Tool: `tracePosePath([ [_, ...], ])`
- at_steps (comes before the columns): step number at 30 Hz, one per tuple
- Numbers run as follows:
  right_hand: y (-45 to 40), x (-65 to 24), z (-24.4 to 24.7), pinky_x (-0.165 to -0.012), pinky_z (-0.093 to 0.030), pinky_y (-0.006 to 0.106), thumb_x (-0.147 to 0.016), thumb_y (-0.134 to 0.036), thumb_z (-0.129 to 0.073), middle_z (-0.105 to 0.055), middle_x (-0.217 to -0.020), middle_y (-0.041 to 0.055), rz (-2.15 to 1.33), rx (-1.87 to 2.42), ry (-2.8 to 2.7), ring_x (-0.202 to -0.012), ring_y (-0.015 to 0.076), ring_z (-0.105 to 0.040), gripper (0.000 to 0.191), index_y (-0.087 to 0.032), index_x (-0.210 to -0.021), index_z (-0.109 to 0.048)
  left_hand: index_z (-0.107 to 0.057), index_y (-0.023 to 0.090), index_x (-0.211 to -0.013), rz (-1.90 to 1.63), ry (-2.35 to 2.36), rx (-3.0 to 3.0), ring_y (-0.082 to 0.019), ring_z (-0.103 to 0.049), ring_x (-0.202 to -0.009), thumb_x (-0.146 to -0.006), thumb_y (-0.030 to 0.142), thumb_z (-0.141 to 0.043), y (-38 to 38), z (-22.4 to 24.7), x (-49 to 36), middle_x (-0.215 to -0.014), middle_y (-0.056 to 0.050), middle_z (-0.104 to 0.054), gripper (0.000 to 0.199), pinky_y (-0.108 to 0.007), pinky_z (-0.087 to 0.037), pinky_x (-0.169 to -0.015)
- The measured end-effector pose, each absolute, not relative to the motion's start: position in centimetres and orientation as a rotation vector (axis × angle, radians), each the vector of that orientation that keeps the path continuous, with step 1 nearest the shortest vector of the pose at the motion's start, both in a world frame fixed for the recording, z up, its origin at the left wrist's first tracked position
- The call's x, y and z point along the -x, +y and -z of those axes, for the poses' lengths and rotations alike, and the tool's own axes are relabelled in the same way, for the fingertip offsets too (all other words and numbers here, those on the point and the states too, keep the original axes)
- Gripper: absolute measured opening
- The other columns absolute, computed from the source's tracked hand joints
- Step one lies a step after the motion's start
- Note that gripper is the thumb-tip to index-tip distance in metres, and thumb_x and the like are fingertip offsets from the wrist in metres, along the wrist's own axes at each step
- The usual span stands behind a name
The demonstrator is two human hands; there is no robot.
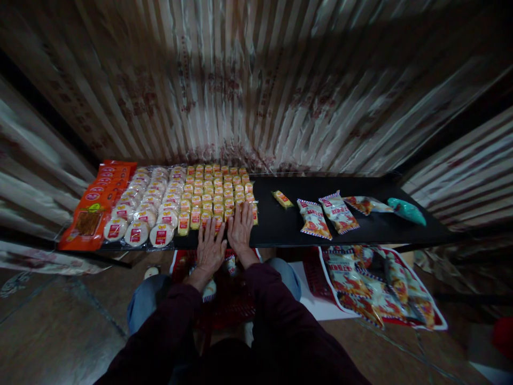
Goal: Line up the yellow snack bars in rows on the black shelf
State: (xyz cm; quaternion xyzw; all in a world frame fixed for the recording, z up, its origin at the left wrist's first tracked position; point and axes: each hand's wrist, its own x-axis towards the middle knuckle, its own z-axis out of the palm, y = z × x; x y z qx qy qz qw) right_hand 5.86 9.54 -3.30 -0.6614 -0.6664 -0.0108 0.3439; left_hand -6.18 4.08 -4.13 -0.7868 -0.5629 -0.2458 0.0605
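Both my hands lie side by side against the front of several rows of small yellow snack packets (208,191) on the black shelf (276,232). My left hand (211,248) has its fingers stretched forward and touches the front packets. Beside it, my right hand (240,231) rests its extended fingers on the packets near the right end of the rows. Neither hand grips anything. The fingers cover parts of the front packets. A single yellow packet (282,199) lies apart, to the right of the rows.
Left on the shelf are round white crackers (137,233) and orange pouches (90,216). To the right lie white-and-red snack bags (315,219) and a green bag (406,211). Below stand a red basket (320,278) of snack bags and another basket (228,310) between my knees.
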Motion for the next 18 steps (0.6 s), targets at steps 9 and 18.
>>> tracePosePath([
  [9, 9.04, -5.63, 2.63, -0.114, -0.018, 0.054, -0.098, -0.034, -0.033, -0.010, -0.161, 0.0136, 0.025, 1.795, -1.775, -0.148, 0.0301, -0.003, 0.053, -0.017, -0.149, -0.032, -0.030, 0.015, -0.149, 0.660, -1.752, 2.403, -0.028, -0.013, -0.148, -0.091, 0.029, -0.045, 4.53, 3.54, 6.15, -0.158, -0.014, -0.022, 0.062, -0.054, -0.011, -0.120],
  [18, 8.67, -5.81, 3.08, -0.113, -0.017, 0.057, -0.098, -0.032, -0.032, -0.012, -0.161, 0.0116, 0.056, 1.724, -1.817, -0.148, 0.0299, -0.004, 0.053, -0.020, -0.150, -0.030, -0.029, 0.018, -0.150, 0.647, -1.753, 2.413, -0.027, -0.011, -0.148, -0.091, 0.029, -0.044, 4.84, 3.54, 6.42, -0.159, -0.011, -0.020, 0.062, -0.054, -0.010, -0.120],
])
